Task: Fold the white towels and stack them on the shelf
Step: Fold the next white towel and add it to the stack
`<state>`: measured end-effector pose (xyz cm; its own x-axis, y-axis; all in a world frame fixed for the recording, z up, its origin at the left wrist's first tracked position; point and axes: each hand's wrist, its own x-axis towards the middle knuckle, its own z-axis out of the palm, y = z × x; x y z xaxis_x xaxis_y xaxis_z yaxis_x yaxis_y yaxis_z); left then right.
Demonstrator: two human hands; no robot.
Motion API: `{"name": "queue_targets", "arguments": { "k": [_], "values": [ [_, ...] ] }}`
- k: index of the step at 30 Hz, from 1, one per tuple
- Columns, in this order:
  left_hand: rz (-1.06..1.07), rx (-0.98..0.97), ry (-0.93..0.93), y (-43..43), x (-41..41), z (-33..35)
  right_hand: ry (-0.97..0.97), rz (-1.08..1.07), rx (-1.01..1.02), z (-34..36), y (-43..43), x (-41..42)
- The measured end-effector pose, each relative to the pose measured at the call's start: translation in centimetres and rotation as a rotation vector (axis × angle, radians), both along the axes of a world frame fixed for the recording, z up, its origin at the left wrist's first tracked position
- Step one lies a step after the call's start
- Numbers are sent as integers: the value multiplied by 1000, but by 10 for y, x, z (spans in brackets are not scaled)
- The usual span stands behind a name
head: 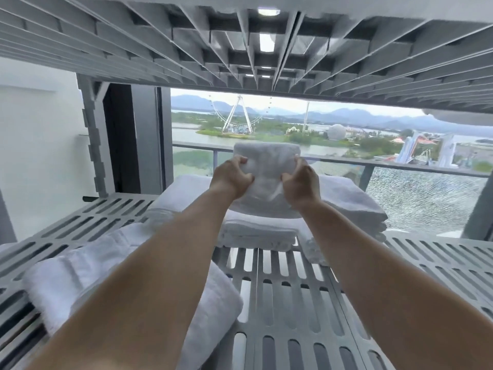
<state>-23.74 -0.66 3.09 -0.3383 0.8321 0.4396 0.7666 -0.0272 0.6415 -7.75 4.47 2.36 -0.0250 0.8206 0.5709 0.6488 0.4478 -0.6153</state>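
Folded towel (266,158): held up off the shelf, pinched at its near edge by left hand (231,175) and right hand (301,180), fingers curled into the cloth. Judged light, soft and limp. The far end may sag, so support from beneath is advisable. Directly below the grip lies a low stack (260,232) on the slatted shelf (293,303); whether the towel touches it cannot be confirmed. Taller piles flank the grip: right pile (354,204), left pile (178,193). A loose bundle (106,276) lies nearer, under the left forearm. The upper shelf (266,49) limits headroom.
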Motion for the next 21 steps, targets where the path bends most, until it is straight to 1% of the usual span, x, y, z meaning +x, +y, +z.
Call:
{"name": "queue_targets", "arguments": {
  "k": [4, 8, 11, 14, 16, 18, 21],
  "values": [
    [-2, -67, -5, 19, -5, -13, -25, 14, -62, -13, 19, -5],
    [25, -179, 15, 32, -8, -27, -54, -5, -137, -32, 30, -8],
    [51, -185, 60, 36, -7, -25, -97, -24, -188, -32, 37, -7],
    [85, -182, 87, 38, -7, -17, -73, -46, -151, -27, 40, -9],
    [86, -224, 100, 39, -7, -16, -62, -56, -126, -29, 38, -9],
    [81, -302, 138, 38, -6, -21, -95, -47, -144, -35, 35, -8],
    [73, -394, 252, 34, -4, -30, -169, -39, -164, -41, 29, -8]
  ]
}}
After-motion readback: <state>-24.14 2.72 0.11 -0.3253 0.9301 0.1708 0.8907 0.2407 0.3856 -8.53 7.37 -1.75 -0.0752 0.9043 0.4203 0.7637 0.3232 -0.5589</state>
